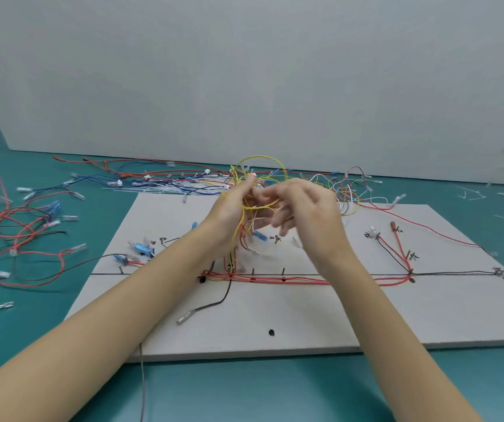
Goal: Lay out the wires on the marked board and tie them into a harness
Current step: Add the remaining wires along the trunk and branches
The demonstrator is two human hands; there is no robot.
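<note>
Red spare wires (16,236) sprawled at 9 o'clock. My left hand (232,205) gripped the yellow wires (257,205) above the marked board (305,315), steadying them while my right hand (302,205), fingers loosely curled, picked loops apart.

We see black handwritten marks on the marked board (275,312), below and beside the fingers (281,222). We cannot read any.

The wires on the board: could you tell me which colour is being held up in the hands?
The yellow wires, looped up between the left hand and right hand; the red wires lie flat along the board's marked line.
</note>
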